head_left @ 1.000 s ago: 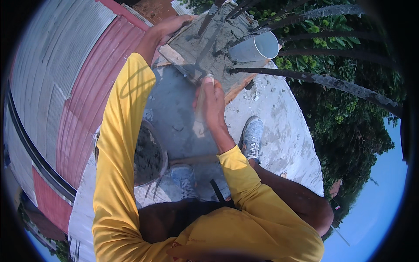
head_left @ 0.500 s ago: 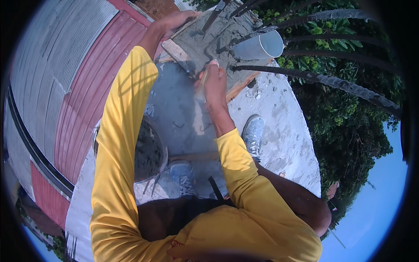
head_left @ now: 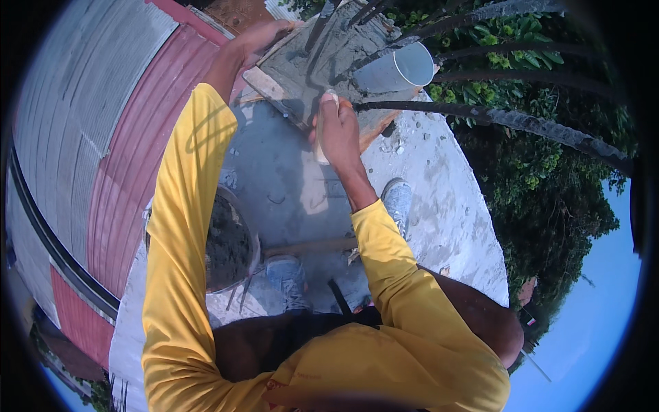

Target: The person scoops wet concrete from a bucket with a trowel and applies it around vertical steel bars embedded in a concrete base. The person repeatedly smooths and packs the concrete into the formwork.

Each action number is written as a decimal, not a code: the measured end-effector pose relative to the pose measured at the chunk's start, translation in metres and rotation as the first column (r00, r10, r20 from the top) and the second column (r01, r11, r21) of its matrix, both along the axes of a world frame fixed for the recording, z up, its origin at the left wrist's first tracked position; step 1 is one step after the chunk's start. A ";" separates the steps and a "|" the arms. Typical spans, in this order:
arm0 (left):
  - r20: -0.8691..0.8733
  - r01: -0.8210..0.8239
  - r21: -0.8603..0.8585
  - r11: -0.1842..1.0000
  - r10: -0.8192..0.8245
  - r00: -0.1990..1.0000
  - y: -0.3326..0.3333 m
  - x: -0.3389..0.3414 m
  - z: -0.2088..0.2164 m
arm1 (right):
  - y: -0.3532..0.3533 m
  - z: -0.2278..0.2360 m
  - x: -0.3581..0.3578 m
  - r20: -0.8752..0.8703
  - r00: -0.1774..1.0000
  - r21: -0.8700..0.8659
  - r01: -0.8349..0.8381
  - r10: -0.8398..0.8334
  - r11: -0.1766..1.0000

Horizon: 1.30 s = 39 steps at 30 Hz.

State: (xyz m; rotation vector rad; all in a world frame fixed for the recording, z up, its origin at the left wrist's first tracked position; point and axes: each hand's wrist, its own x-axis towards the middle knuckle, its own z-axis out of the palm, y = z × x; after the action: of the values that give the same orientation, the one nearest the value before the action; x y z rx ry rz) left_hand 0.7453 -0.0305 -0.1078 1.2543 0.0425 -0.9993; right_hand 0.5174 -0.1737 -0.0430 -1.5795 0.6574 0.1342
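Note:
Wet grey cement [head_left: 292,58] fills the top of a square wooden form [head_left: 268,86] in front of me. My right hand [head_left: 336,130] is closed round the pale handle of a trowel [head_left: 320,152] at the form's near edge. The trowel's bent metal neck shows ahead of my fist; its blade cannot be made out against the cement. My left hand [head_left: 257,38] lies against the form's far left side, fingers stretched along the edge and partly hidden. To the right, a white plastic pipe [head_left: 384,72] leans out of the cement among dark steel bars [head_left: 501,117].
A round bucket [head_left: 230,240] with grey mix stands below left, beside my left forearm. My shoes [head_left: 287,278] are on a concrete slab [head_left: 446,185] whose right edge drops toward trees [head_left: 542,178]. Corrugated roofing [head_left: 147,117] lies to the left. A wooden strip [head_left: 309,246] crosses the slab.
The form, pipe and bars have shifted slightly left in the view. My right hand has turned a little, with more of the trowel handle showing. My left hand stays at the form's side.

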 end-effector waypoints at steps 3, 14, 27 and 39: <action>-0.041 -0.024 -0.007 1.000 0.024 0.999 0.001 0.003 -0.007 | -0.002 0.001 0.007 -0.014 1.000 0.020 0.028 -0.028 0.999; -0.004 -0.008 -0.018 1.000 0.008 1.000 0.002 0.005 -0.015 | -0.003 0.001 0.023 0.029 0.999 0.091 0.011 -0.014 0.996; 0.006 -0.045 -0.004 0.999 0.045 0.999 0.002 0.006 -0.018 | 0.004 -0.007 0.032 -0.004 0.996 0.119 0.089 -0.089 0.989; -0.081 0.003 -0.007 1.000 -0.004 0.997 0.003 0.005 -0.008 | -0.002 -0.009 0.021 -0.026 0.998 0.110 0.059 -0.056 0.992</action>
State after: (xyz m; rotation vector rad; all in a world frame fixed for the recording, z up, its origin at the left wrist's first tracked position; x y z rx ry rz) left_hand 0.7499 -0.0272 -0.1157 1.2073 0.0994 -1.0523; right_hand 0.5383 -0.1761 -0.0521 -1.4526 0.7013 0.1443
